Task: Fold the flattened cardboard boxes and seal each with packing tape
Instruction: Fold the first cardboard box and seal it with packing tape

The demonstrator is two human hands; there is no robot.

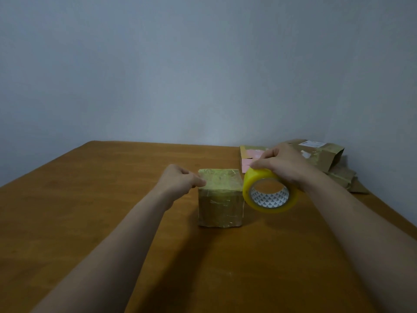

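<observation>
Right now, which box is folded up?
The cube-shaped box beside the tape roll. The other boxes farther back lie flattened.

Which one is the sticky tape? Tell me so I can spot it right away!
Look at the brown wooden table. Just right of the small taped box in its middle, the right hand holds the tape roll. It is the only round yellow ring there.

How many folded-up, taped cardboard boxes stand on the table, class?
1: the taped box in the middle of the table, left hand at its top-left corner. The flattened cardboard pile at far right could hide another.
</observation>
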